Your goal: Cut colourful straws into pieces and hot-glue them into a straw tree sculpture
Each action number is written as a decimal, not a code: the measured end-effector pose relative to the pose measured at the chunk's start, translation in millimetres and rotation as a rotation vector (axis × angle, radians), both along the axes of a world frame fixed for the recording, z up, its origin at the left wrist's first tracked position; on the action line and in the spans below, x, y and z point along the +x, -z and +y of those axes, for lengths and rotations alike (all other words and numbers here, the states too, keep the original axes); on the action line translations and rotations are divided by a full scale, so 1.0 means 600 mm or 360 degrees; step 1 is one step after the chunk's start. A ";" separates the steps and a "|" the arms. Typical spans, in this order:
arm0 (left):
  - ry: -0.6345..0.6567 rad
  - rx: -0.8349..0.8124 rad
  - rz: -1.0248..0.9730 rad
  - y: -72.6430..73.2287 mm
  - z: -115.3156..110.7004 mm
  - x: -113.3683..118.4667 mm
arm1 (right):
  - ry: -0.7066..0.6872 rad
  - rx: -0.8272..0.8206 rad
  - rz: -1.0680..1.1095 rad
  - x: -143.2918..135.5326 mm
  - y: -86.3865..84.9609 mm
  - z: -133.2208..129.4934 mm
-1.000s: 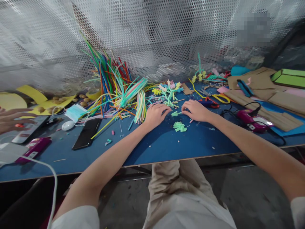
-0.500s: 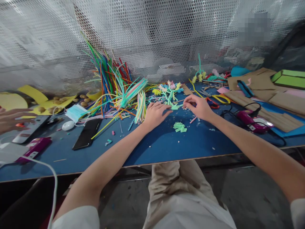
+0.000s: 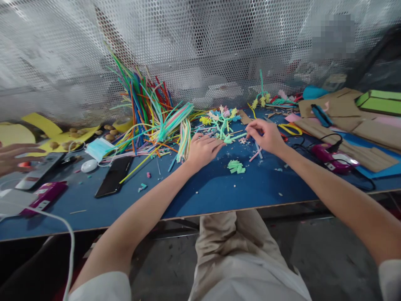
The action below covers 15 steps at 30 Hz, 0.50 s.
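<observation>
A green fuzzy stem piece with short branches lies between my hands, by the colourful branched stem figure. My left hand touches or nearly touches its left end, fingers stretched out. The thumb and fingers of my right hand are pinched at the stem's right tip. Nearer the front edge lies a small pile of cut green pieces. A pink star-like piece and thin sticks are beside my right hand.
Bundles of coloured stems stand at the back left. A black phone, a white mouse and a face mask lie left. Another person's hand is far left. Yellow-handled scissors, a purple device and brown card sit right.
My right hand has risen slightly and moved right, with the green stem now stretching towards its fingertips. My left hand has shifted slightly left.
</observation>
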<state>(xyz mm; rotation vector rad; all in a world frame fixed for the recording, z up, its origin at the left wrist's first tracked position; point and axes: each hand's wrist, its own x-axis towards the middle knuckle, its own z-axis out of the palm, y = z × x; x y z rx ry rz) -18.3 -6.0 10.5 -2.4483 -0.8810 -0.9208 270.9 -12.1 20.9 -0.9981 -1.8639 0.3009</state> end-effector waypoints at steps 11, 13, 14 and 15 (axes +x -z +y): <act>0.0122 0.0333 0.0002 -0.022 -0.021 0.000 | 0.0699 -0.0282 -0.1059 0.126 0.018 0.074; 0.0161 0.0414 0.0006 -0.023 -0.020 -0.001 | 0.0662 -0.0390 -0.1214 0.129 0.021 0.075; 0.0186 0.0464 0.0004 -0.023 -0.021 -0.001 | 0.0653 -0.0431 -0.1266 0.128 0.022 0.074; 0.0213 0.0510 0.0003 -0.024 -0.023 -0.001 | 0.0653 -0.0460 -0.1300 0.125 0.023 0.073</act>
